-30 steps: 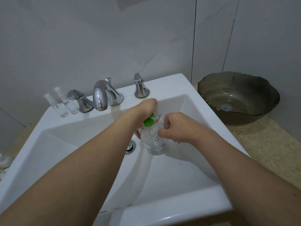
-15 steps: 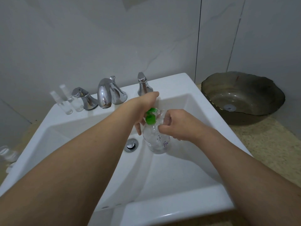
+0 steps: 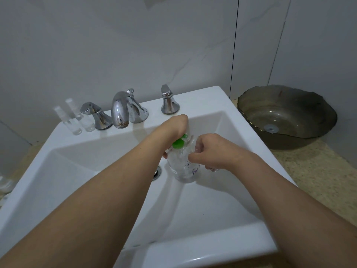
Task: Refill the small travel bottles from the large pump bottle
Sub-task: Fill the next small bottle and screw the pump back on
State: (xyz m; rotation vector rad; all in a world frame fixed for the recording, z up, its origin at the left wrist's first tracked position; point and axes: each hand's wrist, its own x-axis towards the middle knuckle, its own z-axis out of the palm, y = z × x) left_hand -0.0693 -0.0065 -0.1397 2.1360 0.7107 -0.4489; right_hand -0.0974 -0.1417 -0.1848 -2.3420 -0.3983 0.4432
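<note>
A clear large pump bottle [image 3: 183, 169] with a green pump head [image 3: 178, 143] hangs over the white sink basin [image 3: 222, 200]. My left hand [image 3: 173, 126] reaches over the pump head from above; its fingers are hidden behind the bottle. My right hand [image 3: 210, 151] grips a small clear travel bottle [image 3: 199, 147] held against the pump's spout. Two more small clear travel bottles [image 3: 72, 120] stand upright on the sink's back left ledge.
A chrome faucet [image 3: 121, 111] with two handles [image 3: 96, 117] stands at the back of the sink. The drain [image 3: 156, 172] lies just left of the bottle. A dark glass vessel bowl [image 3: 286, 117] sits on the speckled counter [image 3: 309, 171] to the right.
Both hands and the bottles stay together over the basin, shifted only slightly. My head has tilted up a little, so the scene sits lower in view.
</note>
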